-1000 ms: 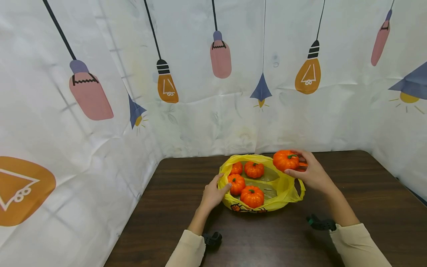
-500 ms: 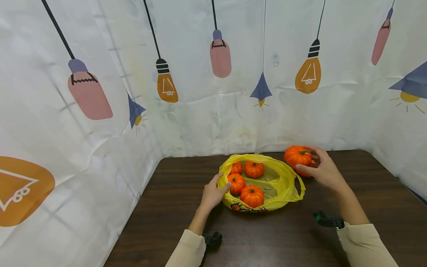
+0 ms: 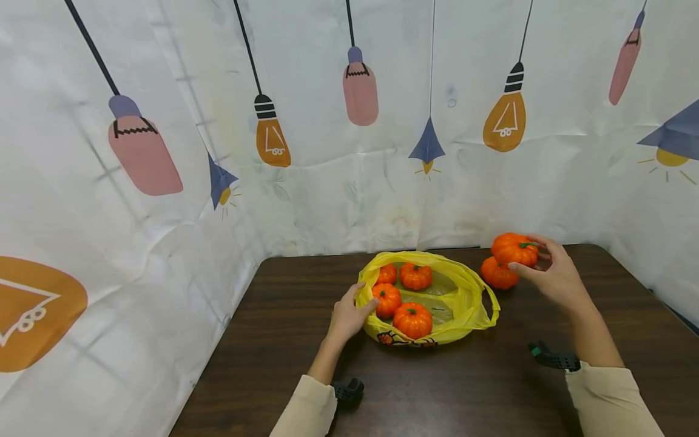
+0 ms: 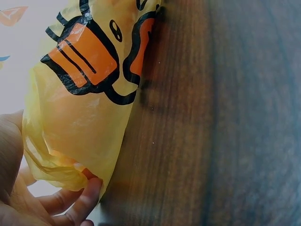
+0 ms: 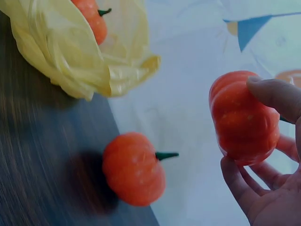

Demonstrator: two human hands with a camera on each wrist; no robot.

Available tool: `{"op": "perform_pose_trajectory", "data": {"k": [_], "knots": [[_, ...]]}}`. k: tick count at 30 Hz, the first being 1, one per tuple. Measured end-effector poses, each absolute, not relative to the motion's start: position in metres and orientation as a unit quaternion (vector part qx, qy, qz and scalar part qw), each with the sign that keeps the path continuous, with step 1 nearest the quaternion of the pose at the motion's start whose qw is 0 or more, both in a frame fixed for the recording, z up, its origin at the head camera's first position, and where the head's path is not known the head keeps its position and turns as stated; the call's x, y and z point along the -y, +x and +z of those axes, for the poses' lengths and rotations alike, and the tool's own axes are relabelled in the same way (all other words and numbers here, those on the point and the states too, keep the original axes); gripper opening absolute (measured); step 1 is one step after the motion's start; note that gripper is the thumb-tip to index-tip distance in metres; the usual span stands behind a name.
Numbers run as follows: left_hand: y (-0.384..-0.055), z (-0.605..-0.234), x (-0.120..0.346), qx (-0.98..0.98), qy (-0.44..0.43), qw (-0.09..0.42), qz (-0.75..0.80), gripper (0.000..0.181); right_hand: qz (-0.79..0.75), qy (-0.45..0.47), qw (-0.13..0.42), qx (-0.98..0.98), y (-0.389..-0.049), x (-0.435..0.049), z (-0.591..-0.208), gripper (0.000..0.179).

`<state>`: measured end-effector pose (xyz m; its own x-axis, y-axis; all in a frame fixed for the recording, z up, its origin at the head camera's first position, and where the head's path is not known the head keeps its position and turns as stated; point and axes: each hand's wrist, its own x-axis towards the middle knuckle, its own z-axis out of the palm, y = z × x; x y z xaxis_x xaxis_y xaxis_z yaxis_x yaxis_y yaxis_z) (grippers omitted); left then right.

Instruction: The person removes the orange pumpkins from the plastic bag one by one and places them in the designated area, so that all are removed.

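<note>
From the head: pinching a raised pumpkin in the right hand, above the tabletop, partly hiding a loose pumpkin near the yellow bag; pinching the bag's left rim with the left hand, beside four bagged pumpkins. From the left wrist: holding crumpled yellow plastic with bent fingers, near a black-and-orange print. From the right wrist: gripping the raised pumpkin between thumb and fingertips, apart from the loose pumpkin.

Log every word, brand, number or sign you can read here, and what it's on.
No readable text in any view.
Yellow bag: black-and-orange cartoon print, no lettering visible.
White backdrop: drawn lamps; one small bluish mark too faint to read.
Pumpkins: no marking visible.
</note>
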<state>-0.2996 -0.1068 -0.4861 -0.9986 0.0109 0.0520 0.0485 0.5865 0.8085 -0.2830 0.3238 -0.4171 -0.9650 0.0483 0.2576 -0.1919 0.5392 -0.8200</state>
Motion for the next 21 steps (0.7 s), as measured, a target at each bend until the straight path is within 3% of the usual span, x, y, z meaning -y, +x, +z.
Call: {"op": "perform_pose_trajectory", "data": {"k": [21], "knots": [[-0.299, -0.486, 0.107, 0.887, -0.012, 0.017, -0.462, 0.062, 0.503, -0.043, 0.137, 0.852, -0.284, -0.357, -0.443, 0.09]]}}
